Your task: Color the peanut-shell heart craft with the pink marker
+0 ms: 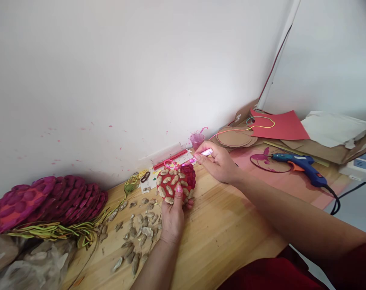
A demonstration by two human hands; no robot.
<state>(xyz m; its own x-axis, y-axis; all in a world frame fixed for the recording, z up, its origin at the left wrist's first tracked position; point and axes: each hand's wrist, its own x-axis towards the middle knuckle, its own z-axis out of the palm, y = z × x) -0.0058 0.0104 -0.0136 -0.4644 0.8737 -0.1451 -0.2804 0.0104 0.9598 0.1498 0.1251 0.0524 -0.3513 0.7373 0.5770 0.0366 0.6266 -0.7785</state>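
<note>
My left hand [174, 215] grips a round red disc [172, 184] covered with peanut shells, its thumb pressed on the front. Most of the shells are bare tan, while those along the disc's upper right edge are dark magenta. My right hand [217, 163] pinches a paintbrush [206, 152] with a pale handle smeared pink. The brush's tip is at the top right of the disc, apparently touching it. A pink loop of cord [170, 164] shows at the disc's top. Behind my right hand stands a clear cup [196, 140] stained with pink paint.
Loose peanut shells [146, 220] lie scattered on the wooden table [231, 225]. Painted magenta discs [50, 201] with yellow-green cords [56, 230] are stacked at left. A blue glue gun [304, 163], cardboard circles [236, 137] and red paper [281, 125] lie at right. The wall [125, 80] rises behind.
</note>
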